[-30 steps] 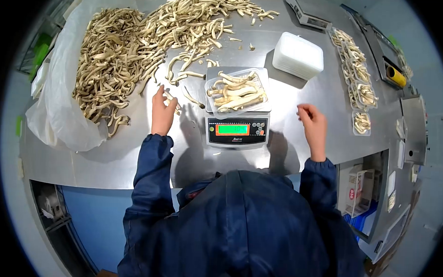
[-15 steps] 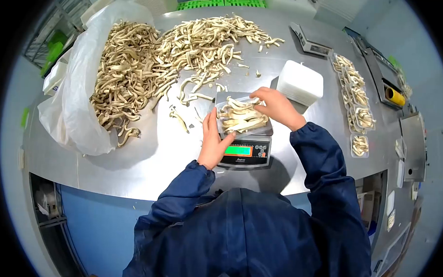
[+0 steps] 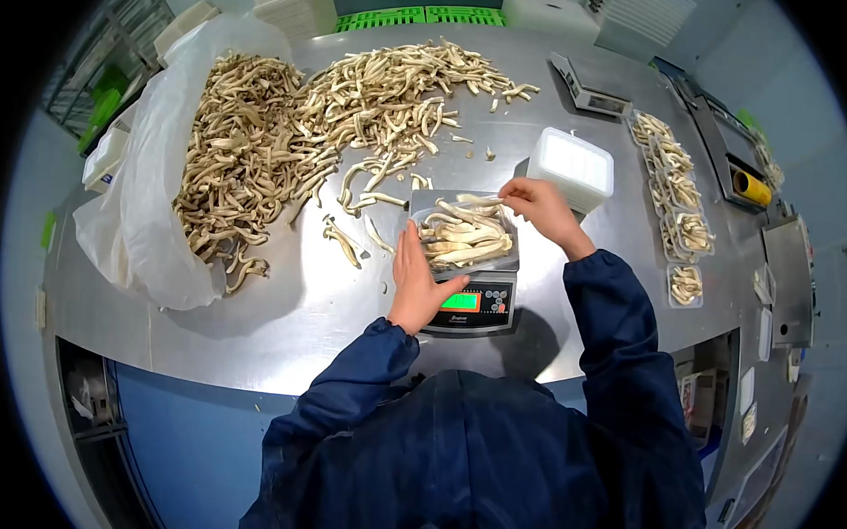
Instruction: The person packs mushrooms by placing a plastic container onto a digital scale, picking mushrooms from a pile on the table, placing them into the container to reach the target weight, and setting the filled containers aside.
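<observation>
On the left of your table [image 3: 225, 337], a clear plastic bag [image 3: 131, 217] stands beside a heap of brownish mushrooms [image 3: 241, 146], which merges on its right with a paler pile [image 3: 383, 100] reaching toward the far middle. A few loose mushrooms [image 3: 343, 241] lie nearer, just left of the scale.

Your left hand [image 3: 421, 283] is open, fingers stretched forward along the left side of the clear tray and thumb spread to the right by its near edge; it rests against the tray rather than gripping it. The tray [image 3: 487, 265] sits on the scale [image 3: 477, 320] in the middle of the table, filled with pale mushrooms lying mostly lengthwise from left to right. The scale's display [image 3: 460, 300] glows green on the near side.

Your right hand [image 3: 528, 205] reaches in from the right, fingertips pinched on a pale mushroom [image 3: 479, 200] at the tray's far right corner. Just beyond that hand stands a white stack of containers [image 3: 573, 162]. Farther right, filled trays [image 3: 690, 232] stand in a row, running from far to near.
</observation>
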A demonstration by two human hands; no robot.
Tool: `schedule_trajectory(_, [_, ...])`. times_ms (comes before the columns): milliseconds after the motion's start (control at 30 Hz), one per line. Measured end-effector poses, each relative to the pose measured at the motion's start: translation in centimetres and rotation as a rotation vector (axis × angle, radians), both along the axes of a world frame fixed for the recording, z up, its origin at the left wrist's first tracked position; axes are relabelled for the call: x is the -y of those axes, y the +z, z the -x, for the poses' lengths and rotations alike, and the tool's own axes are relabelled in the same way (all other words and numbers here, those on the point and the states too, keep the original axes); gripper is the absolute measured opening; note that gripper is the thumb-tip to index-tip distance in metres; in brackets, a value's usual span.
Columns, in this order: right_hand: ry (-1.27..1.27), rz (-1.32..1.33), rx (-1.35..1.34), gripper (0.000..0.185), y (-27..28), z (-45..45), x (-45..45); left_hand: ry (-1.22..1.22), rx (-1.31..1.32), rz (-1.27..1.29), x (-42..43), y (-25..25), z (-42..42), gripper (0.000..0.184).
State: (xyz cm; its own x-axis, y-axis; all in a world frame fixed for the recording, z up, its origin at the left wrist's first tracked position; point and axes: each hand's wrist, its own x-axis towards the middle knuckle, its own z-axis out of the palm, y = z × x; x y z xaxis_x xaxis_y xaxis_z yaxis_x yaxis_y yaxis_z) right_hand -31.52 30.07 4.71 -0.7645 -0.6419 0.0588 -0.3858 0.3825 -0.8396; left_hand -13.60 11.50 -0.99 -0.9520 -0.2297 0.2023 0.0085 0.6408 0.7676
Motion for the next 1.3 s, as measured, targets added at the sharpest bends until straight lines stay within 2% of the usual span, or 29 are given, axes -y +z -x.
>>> schedule_trajectory(100, [-0.11, -0.039, 0.214, 0.016, -1.0, 0.7, -1.6, 0.005, -0.001, 0.024, -0.1, 0.1, 0.2, 0.113])
schedule_trajectory(300, [-0.006, 0.11, 0.579, 0.017, -2.6, 0.2, -1.8, -0.001, 0.02, 0.083, 0.1, 0.4, 0.6, 0.117])
schedule_trajectory(400, [0.003, 0.117, 0.657, 0.018, -3.0, 0.3, -1.8, -0.013, 0.036, 0.08, 0.2, 0.7, 0.6, 0.117])
schedule_trajectory(500, [-0.101, -0.074, 0.493, 0.021, -2.2, 0.2, -1.7, -0.018, 0.049, 0.102, 0.3, 0.5, 0.7, 0.117])
schedule_trajectory(600, [-0.151, -0.06, 0.076, 0.025, -2.6, -0.4, -1.3, -0.037, 0.056, 0.12, 0.6, 0.1, 0.8, 0.117])
schedule_trajectory(700, [-0.127, -0.15, -0.166, 0.032, -1.6, -0.9, -1.0, -0.053, 0.062, 0.128, 0.8, 0.2, 1.0, 0.117])
schedule_trajectory(800, [-0.007, -0.058, -0.413, 0.041, -2.7, -1.0, 0.0, -0.051, 0.074, 0.132, 0.6, 0.3, 1.3, 0.117])
schedule_trajectory(833, [0.052, -0.094, -0.439, 0.048, -3.1, -1.4, 0.4, -0.048, 0.078, 0.133, 0.6, 0.3, 1.4, 0.117])
schedule_trajectory(967, [0.14, -0.116, -0.524, 0.047, -3.4, -4.4, 1.8, -0.051, 0.066, 0.159, 0.8, -0.4, 1.7, 0.116])
schedule_trajectory(1133, [0.112, -0.087, -0.5, 0.042, -3.8, -4.5, 1.7, -0.094, 0.127, 0.219, 1.6, 0.6, 2.2, 0.115])
schedule_trajectory(1300, [0.058, 0.019, -0.569, 0.039, -4.0, -5.1, 2.1, -0.18, 0.019, 0.24, 2.4, 1.8, 3.3, 0.115])
